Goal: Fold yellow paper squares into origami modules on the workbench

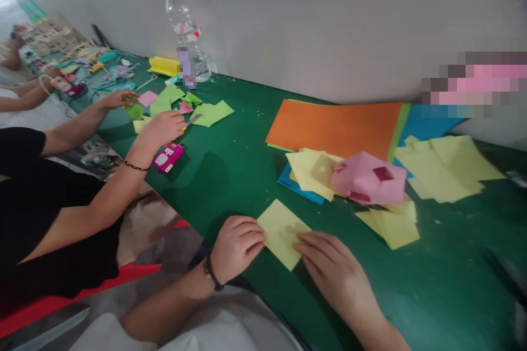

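Between my two hands is a square sheet of pale yellow paper (283, 230), tilted so that one corner points away from me. My left hand (239, 247), with a dark bracelet at its wrist, pinches the sheet's left side with curled fingers. At the opposite side my right hand (333, 263) grips the edge, its fingertips lying over the paper. Just beyond stands a pink folded-paper shape (370, 178) with openings in its faces. Loose yellow sheets (391, 225) lie close by it, and more yellow paper (313, 173) rests over a blue piece.
Orange sheets (333, 126) lie near the wall, with a stack of yellow squares (448, 167) to their right. At left a co-worker's hands (164, 129) hold scissors and green paper, beside a magenta box-like item (168, 157). A clear plastic bottle (185, 27) stands against the wall.
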Demonstrator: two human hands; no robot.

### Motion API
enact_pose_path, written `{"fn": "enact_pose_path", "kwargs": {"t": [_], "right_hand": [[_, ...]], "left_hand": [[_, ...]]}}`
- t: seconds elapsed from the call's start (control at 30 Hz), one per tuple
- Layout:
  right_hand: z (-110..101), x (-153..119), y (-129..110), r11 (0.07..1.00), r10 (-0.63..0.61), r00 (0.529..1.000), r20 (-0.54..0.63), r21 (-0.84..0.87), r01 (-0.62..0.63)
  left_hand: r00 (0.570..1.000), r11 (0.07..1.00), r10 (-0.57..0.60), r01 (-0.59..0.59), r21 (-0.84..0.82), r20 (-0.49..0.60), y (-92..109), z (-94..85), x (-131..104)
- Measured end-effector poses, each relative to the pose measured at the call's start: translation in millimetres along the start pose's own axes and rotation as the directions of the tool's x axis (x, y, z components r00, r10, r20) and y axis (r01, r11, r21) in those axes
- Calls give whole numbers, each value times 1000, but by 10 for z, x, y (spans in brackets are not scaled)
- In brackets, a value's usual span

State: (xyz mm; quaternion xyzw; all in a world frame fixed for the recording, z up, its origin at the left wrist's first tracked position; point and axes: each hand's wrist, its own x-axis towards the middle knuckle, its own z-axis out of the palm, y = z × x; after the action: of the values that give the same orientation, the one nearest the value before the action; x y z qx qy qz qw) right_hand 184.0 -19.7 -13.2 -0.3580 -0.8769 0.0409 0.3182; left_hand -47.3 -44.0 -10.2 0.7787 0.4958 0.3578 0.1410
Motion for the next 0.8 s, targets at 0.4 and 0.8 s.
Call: {"fn": "enact_pose_path", "kwargs": {"t": [0.4,0.8], "right_hand": [[35,-39,3,994,95,995,10,54,-95],[162,126,29,952,260,966,7,-166,-255]], "left_hand": [[997,997,-82,82,-13,15,1,-18,-18],[969,967,-216,197,162,116,-21,37,203]]}}
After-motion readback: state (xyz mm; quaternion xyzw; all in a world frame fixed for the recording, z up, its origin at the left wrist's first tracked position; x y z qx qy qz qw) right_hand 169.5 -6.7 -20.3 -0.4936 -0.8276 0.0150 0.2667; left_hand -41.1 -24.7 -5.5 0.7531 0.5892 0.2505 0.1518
